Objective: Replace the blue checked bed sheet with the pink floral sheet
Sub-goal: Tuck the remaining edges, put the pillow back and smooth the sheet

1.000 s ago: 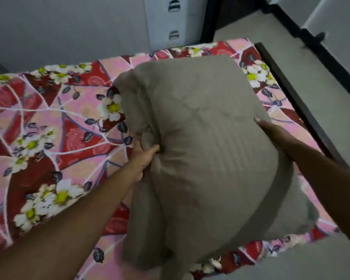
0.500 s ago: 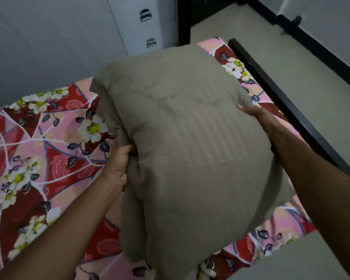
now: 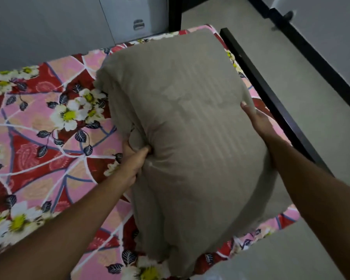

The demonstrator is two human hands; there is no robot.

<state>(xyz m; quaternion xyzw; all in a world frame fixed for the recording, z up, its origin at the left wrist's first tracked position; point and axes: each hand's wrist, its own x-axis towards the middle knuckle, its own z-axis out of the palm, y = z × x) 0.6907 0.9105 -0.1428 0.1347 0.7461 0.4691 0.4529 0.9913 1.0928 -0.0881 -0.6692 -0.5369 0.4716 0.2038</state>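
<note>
The pink floral sheet (image 3: 49, 138) covers the mattress, patterned with white flowers on red and pink. A large grey-beige pillow (image 3: 186, 122) is held over the right end of the bed. My left hand (image 3: 134, 160) grips a bunch of the pillow's fabric at its left edge. My right hand (image 3: 257, 120) holds the pillow's right edge, thumb on top and fingers hidden behind it. No blue checked sheet is in view.
A dark bed frame rail (image 3: 271, 102) runs along the right side of the mattress. Pale floor (image 3: 291, 67) lies beyond it, edged by a black skirting. A grey cabinet with metal handles (image 3: 137, 24) stands behind the bed's far end.
The pillow has moved with both hands toward the far right end of the bed. Both hands keep the same hold.
</note>
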